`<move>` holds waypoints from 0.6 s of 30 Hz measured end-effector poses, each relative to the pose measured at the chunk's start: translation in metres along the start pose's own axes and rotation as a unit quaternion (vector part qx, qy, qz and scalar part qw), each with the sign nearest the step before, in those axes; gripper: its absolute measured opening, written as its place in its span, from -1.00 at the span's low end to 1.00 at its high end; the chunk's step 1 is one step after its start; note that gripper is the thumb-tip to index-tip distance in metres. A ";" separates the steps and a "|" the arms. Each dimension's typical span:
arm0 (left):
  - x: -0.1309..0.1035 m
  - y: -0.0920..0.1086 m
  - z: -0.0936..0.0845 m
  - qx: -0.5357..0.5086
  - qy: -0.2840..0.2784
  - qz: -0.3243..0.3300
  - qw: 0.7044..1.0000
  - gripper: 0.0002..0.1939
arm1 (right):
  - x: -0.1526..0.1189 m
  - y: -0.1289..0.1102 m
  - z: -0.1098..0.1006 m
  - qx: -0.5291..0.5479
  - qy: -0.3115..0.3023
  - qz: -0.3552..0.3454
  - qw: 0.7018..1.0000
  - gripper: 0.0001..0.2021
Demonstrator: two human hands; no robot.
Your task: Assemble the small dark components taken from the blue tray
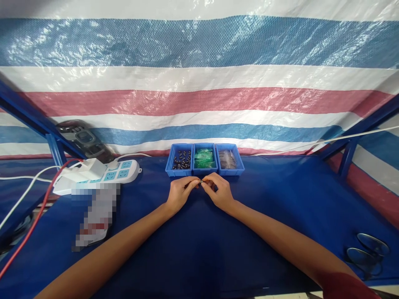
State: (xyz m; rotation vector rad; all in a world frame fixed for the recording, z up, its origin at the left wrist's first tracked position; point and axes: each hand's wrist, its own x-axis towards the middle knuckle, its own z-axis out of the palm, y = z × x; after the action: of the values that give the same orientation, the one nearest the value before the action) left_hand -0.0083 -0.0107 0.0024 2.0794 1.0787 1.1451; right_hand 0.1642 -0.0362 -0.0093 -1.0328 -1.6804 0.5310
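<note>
My left hand (181, 192) and my right hand (219, 190) meet above the blue table, fingertips nearly touching. Between them is a small dark piece (200, 181), pinched from both sides. It is too small to name, and the fingers cover most of it. Just beyond my hands three blue bins stand side by side. Many small dark metal parts (182, 160) lie loose in the left bin (168, 169). Green plastic packets (203, 158) fill part of the middle bin (205, 171). In the right bin (232, 172) sits a clear plastic bag (227, 160) with greyish contents.
A white power strip (129, 172) with plugged-in adapters (92, 169) and cables lies at the left. Near it is a blurred-out object (98, 216). Eyeglasses (368, 253) rest at the right front. Behind the table (264, 257) hangs a striped tarp (199, 101).
</note>
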 end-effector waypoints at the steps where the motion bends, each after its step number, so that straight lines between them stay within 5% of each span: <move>1: 0.000 -0.001 0.000 0.000 0.008 0.001 1.000 -0.75 | 0.001 0.000 0.000 0.002 0.007 0.007 1.000 -0.83; 10: 0.002 0.001 0.001 0.042 0.027 0.085 0.995 -0.82 | 0.005 0.003 -0.001 0.019 0.008 0.008 1.000 -0.78; 18: -0.001 0.003 0.000 0.012 0.023 0.016 1.000 -0.79 | 0.006 0.000 -0.003 0.000 0.010 0.013 1.000 -0.72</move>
State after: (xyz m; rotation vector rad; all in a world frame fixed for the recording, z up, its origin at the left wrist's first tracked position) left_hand -0.0075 -0.0130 0.0044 2.1060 1.0886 1.2060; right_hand 0.1664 -0.0316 -0.0054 -1.0581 -1.6501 0.5363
